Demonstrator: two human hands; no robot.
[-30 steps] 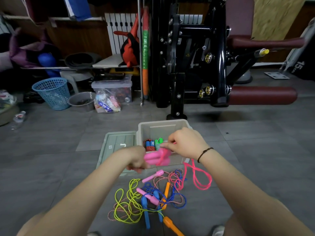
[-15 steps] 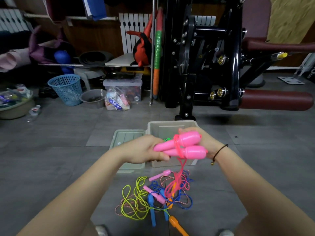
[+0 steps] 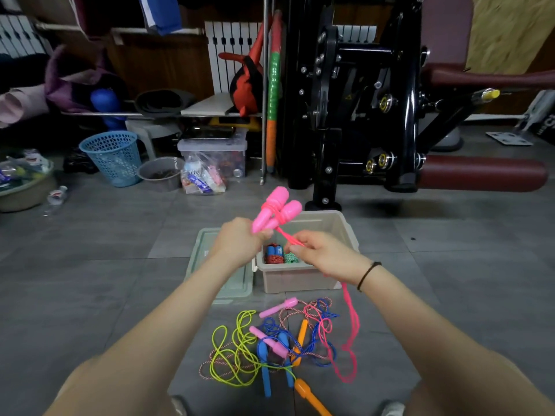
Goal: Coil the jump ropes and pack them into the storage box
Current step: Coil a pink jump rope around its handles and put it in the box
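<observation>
My left hand (image 3: 240, 240) grips the two pink handles (image 3: 274, 210) of a jump rope, tilted up and to the right above the beige storage box (image 3: 342, 232). My right hand (image 3: 322, 253) pinches the pink cord (image 3: 353, 328) just below the handles; the cord hangs from it down to the floor on the right. Inside the box lie a coiled red rope with blue handles (image 3: 273, 255) and a coiled green one (image 3: 290, 259). On the floor in front lies a tangle of yellow (image 3: 237, 352), blue, pink and orange ropes (image 3: 300, 340).
The box's pale green lid (image 3: 207, 244) lies flat to its left. A black gym machine (image 3: 354, 100) with maroon pads stands behind. A blue basket (image 3: 112, 157), a grey bowl (image 3: 160, 172) and a clear bin (image 3: 214, 154) sit at the back left.
The handles swung from lying level in both hands to pointing up in my left hand alone. My right hand slid off them onto the cord, pulling it out to the right.
</observation>
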